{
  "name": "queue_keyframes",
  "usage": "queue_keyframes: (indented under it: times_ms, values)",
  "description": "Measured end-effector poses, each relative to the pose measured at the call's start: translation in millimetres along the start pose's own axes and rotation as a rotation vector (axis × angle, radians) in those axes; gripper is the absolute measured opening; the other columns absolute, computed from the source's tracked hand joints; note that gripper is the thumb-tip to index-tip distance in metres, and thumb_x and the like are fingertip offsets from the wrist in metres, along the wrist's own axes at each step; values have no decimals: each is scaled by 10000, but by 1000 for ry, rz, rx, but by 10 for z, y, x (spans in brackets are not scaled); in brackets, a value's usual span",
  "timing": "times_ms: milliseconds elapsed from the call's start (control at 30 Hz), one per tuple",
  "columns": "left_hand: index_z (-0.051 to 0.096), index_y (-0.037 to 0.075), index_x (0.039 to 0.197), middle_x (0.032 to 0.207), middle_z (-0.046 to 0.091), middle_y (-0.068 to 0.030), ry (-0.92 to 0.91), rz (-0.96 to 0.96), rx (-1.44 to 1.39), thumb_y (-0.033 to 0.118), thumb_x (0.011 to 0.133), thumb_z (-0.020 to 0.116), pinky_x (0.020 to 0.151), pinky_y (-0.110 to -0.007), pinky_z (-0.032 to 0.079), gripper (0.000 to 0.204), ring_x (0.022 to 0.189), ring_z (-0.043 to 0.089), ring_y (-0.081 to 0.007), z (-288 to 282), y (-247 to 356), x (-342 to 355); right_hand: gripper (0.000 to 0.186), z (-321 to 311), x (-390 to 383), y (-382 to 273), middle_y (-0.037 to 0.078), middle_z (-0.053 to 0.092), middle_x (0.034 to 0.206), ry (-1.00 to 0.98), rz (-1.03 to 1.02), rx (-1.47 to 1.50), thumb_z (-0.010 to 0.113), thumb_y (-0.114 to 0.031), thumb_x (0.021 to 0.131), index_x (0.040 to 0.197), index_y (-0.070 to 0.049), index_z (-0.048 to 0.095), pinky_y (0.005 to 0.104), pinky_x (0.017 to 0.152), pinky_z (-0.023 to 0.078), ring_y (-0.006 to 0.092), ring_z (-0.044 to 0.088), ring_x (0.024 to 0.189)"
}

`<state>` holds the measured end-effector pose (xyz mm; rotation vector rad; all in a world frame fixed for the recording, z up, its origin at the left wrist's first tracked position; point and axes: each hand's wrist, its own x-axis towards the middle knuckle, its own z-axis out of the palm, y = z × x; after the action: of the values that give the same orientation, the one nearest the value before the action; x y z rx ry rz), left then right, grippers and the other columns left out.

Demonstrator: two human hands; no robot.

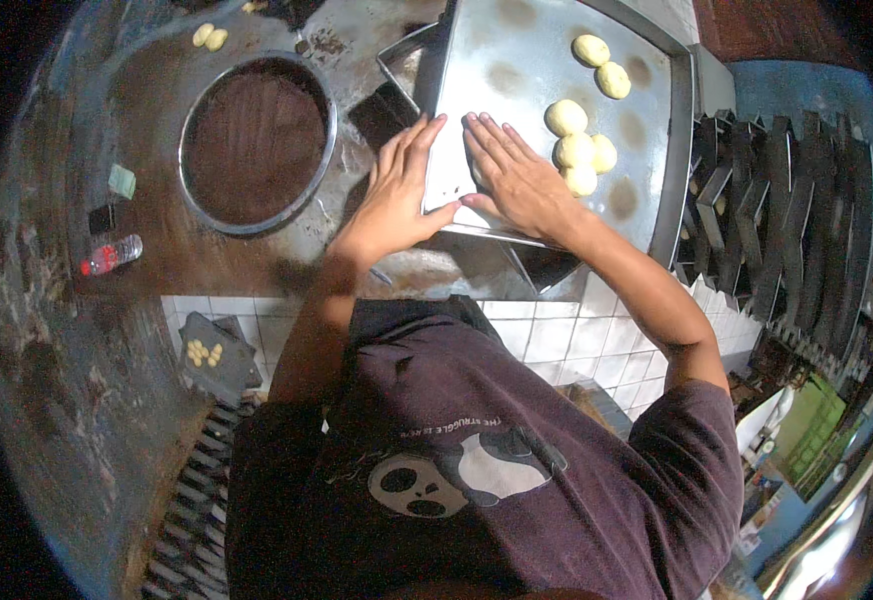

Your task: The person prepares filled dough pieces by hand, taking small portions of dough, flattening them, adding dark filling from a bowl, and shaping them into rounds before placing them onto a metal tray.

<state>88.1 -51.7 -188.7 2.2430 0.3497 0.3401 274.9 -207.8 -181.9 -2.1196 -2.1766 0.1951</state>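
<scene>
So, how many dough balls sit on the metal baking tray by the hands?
6 visible: two dough balls toward the far right of the baking tray, and four clustered just beside the right hand, which may hide others.

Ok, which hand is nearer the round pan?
Left. The left hand is right of the round pan; the right hand is farther right, over the tray.

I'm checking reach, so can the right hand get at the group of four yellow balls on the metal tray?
Probably yes: the right hand is over the metal tray, close beside the four yellow balls, and nothing visible blocks it.
</scene>
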Motion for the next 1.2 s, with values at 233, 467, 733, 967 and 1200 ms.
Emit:
queue_keyframes:
  times_ms: [233,467,733,967,1200]
  values:
    - [179,24,1623,1639,302,-214,45,-79,-160,51,843,666,1271,-464,222,920,1507,294,-422,187,-51,-12,767,109,85,432,202,215,1712,-183,115,839,352,-539,1102,1633,2,236,442,1296,145,322,174,1598]
    - [252,49,1606,1602,325,-267,101,-50,-176,-4,823,636,1252,-490,251,873,1507,305,-438,201,-35,9,301,-878,-276,587,168,749,1070,-370,-75,578,674,-142,931,1203,-18,709,429,923,577,327,724,1022]
    - [319,73,1589,1577,331,-286,107,-15,-89,32,808,678,1216,-511,307,861,1454,361,-467,100,46,-19,201,-601,-664,289,106,719,1081,-333,-64,209,649,-126,884,1071,-101,718,364,813,592,288,715,965]
    - [410,53,1512,1347,577,-159,218,-132,-440,165,919,764,1022,-407,471,699,1213,585,-264,-253,315,-34,270,-957,-694,219,27,667,1085,275,600,1357,675,-80,895,1154,-12,638,306,862,556,143,647,1028]
    - [590,17,1271,1034,658,-100,133,81,-772,436,1062,530,790,-312,508,473,901,636,-157,-1153,1111,143,376,-1262,155,-1149,99,686,1210,1245,443,1310,722,0,914,1272,38,617,333,1021,514,181,646,1156]
